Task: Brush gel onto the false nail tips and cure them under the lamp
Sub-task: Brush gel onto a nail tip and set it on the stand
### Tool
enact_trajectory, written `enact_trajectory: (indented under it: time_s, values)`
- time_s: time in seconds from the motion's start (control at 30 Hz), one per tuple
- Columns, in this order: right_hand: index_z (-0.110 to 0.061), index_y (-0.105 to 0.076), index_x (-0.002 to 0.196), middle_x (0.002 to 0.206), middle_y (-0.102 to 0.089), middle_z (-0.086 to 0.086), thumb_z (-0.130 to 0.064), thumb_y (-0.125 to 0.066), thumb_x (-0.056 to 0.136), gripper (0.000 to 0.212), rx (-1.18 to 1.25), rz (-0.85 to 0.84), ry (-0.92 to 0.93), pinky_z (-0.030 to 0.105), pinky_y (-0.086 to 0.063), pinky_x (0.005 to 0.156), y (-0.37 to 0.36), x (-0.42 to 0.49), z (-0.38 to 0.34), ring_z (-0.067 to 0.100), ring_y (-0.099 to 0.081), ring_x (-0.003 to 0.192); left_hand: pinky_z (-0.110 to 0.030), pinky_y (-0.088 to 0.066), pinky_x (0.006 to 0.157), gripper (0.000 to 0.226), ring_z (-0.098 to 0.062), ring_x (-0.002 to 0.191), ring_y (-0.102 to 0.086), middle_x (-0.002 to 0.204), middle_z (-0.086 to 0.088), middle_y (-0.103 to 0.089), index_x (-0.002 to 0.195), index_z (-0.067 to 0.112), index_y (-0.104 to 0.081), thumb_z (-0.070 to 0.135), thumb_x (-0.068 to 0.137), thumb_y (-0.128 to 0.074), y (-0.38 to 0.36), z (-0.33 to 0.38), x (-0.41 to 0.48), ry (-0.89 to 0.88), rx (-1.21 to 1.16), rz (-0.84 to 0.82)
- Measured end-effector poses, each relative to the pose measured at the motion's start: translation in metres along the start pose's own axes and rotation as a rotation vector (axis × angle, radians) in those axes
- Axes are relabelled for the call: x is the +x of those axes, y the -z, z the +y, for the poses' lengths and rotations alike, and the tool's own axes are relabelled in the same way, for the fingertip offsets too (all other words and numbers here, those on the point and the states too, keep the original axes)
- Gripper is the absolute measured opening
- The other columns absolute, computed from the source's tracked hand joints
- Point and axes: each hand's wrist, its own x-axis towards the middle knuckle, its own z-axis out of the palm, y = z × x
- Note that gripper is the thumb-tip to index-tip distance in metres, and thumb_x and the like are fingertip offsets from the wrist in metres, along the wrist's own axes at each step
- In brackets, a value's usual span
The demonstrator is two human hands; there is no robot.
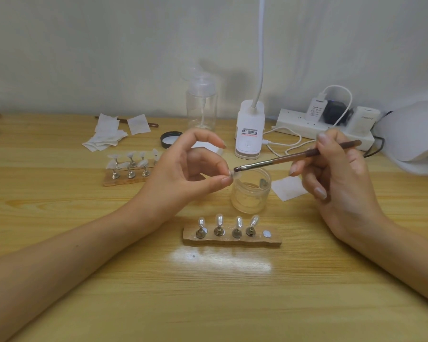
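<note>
Currently on your table, item by item.

- Left hand: thumb and a fingertip pinch one false nail tip, held in the air just above the open gel jar at the table's centre.
- Right hand: grips the brush like a pen. The dark bristles sit at the pinched tip; whether they touch it I cannot tell.
- Near stand: four tips upright on pegs. The spot at its right end is bare, probably where the held tip belongs.
- Far stand, left: more tips crowded on pegs.
- Curing lamp: far right, well apart from both stands.
- Wipes: far left, with one more just right of the jar.

Hazards, as judged:

- Your pinch covers little of a small, slick tip. A firm brush stroke could flick it loose, likely into the jar below.
- Your fingertips lie right beside the bristles, so gel may smear onto skin and then onto the tip's edge.
- An overloaded brush would flood the sides, and gel could run before curing.
- Carrying a stand to the lamp may topple the tips.
</note>
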Motion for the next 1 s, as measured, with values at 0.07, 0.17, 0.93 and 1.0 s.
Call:
enact_trajectory:
  time_s: [0.07,0.17,0.93,1.0]
  values:
    - [-0.018,-0.045,0.075,0.064,-0.068,0.007,-0.030,-0.050,0.099,0.027,-0.037,-0.013,-0.004,0.015,-0.029,0.039,-0.0010,-0.0007,-0.0001,0.009,-0.032,0.034,-0.028,-0.058,0.079,0.044,-0.011,0.081,-0.070,0.082,0.003,-0.073,0.116,0.017,-0.054,0.013,0.078,-0.077,-0.0003,-0.0001,0.0001,-0.001,0.000,0.003]
    - [-0.017,-0.045,0.074,0.060,-0.066,0.007,-0.021,-0.046,0.102,0.028,-0.074,0.057,-0.031,0.017,-0.028,0.040,0.0010,0.0001,-0.0001,0.010,-0.030,0.035,-0.027,-0.058,0.076,0.043,-0.011,0.080,-0.069,0.082,0.002,-0.072,0.115,0.017,-0.055,0.013,0.078,-0.077,-0.0002,0.0002,-0.0003,-0.002,-0.007,0.007]
    - [-0.020,-0.049,0.074,0.062,-0.068,0.007,-0.025,-0.050,0.101,0.027,-0.106,0.054,0.002,0.018,-0.028,0.039,-0.0005,-0.0015,0.0002,0.011,-0.040,0.037,-0.032,-0.057,0.077,0.039,-0.012,0.080,-0.068,0.080,0.004,-0.070,0.115,0.020,-0.059,0.009,0.082,-0.077,0.0012,-0.0019,-0.0003,-0.011,0.002,-0.003]
    - [-0.019,-0.048,0.075,0.061,-0.068,0.007,-0.023,-0.048,0.103,0.028,-0.101,0.080,0.002,0.018,-0.029,0.040,0.0007,-0.0013,0.0002,0.011,-0.039,0.037,-0.028,-0.058,0.076,0.040,-0.011,0.080,-0.068,0.081,0.005,-0.070,0.117,0.022,-0.060,0.012,0.081,-0.077,0.0012,-0.0022,-0.0002,-0.012,0.004,-0.001]
